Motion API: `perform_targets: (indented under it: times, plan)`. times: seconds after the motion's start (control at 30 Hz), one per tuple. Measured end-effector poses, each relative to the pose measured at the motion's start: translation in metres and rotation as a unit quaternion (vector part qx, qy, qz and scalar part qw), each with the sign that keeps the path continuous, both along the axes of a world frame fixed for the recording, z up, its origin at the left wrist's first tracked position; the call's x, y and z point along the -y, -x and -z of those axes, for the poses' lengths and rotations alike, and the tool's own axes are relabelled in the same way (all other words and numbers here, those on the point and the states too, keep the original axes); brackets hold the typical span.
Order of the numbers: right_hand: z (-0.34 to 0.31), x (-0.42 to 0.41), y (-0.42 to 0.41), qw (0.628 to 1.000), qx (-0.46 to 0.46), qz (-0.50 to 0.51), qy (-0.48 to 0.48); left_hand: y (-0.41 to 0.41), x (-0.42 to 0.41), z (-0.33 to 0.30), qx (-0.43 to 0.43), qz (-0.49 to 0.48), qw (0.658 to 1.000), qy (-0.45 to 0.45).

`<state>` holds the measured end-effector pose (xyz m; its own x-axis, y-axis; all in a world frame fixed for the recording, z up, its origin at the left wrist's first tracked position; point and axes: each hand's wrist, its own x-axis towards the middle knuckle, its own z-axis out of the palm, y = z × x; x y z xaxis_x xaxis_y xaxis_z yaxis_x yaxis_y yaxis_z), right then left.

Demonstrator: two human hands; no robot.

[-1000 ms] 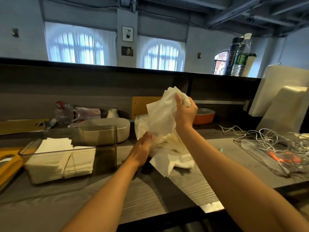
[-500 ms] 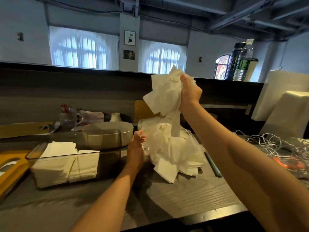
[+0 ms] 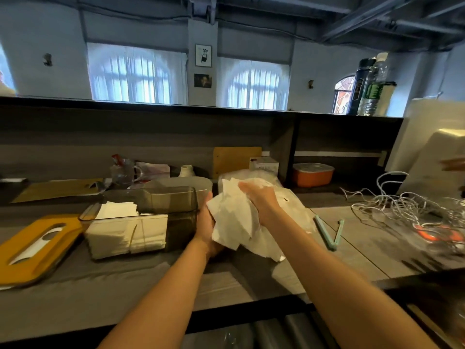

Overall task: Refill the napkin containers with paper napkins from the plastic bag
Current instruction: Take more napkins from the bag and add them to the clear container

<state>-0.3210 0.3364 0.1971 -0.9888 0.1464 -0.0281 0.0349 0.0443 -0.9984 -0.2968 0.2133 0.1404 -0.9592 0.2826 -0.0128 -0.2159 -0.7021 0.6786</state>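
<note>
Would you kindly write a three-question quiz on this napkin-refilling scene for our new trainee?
1. True or false: the smoky clear container already holds some napkins.
2. Which hands touch the napkin bundle? A) left only B) right only C) both
3. Fill in: the yellow lid lies to the container's ____.

Key: 1. True. 2. C: the left hand supports its side, the right hand rests on top. 3. Left.

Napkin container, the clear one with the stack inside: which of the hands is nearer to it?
Left. The left hand is right beside the napkin container, at its right end, under the napkins. The right hand grips those napkins farther right.
</note>
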Motion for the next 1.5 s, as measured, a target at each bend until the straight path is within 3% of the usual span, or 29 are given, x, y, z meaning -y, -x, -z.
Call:
perform_targets:
  times: [0.17,0.37,0.53,0.63,0.87,1.03,1.2,1.27,1.37,1.43,1.5]
  plan:
    - [0.026,0.006,-0.004,0.996,-0.071,0.018,-0.052,0.003,0.006,0.007,-0.007,0.063,0.996,0.055]
    - [0.031,0.0,0.01,0.998,-0.04,-0.008,-0.041,0.008,0.004,0.009,-0.057,0.023,0.967,0.249]
    - [0.019,-0.007,0.013,0.995,0.04,-0.053,0.073,0.021,-0.005,0.012,-0.035,-0.062,0.963,0.259]
    - [0.019,-0.013,0.01,0.987,0.034,-0.077,0.135,0.025,-0.004,0.012,-0.015,-0.086,0.967,0.241]
    - [0.02,-0.032,0.001,0.992,-0.028,-0.062,0.11,0.023,0.002,0.011,0.02,-0.07,0.982,0.175]
    - [0.012,-0.066,-0.021,0.989,-0.144,-0.018,-0.006,0.021,0.005,0.012,0.02,-0.049,0.988,0.143]
    - [0.035,-0.097,-0.053,0.975,-0.163,-0.035,-0.149,0.012,0.007,0.013,0.009,-0.03,0.99,0.135]
    - [0.051,-0.106,-0.065,0.944,-0.165,-0.067,-0.278,0.007,0.008,0.013,0.005,-0.027,0.99,0.135]
    - [0.065,-0.109,-0.073,0.843,-0.133,-0.138,-0.502,-0.002,0.007,0.009,0.002,-0.023,0.99,0.139]
    - [0.066,-0.103,-0.068,0.806,-0.134,-0.144,-0.558,-0.007,0.005,0.007,0.002,-0.031,0.989,0.147]
    - [0.065,-0.095,-0.061,0.811,-0.152,-0.138,-0.548,-0.012,0.003,0.005,0.004,-0.045,0.986,0.158]
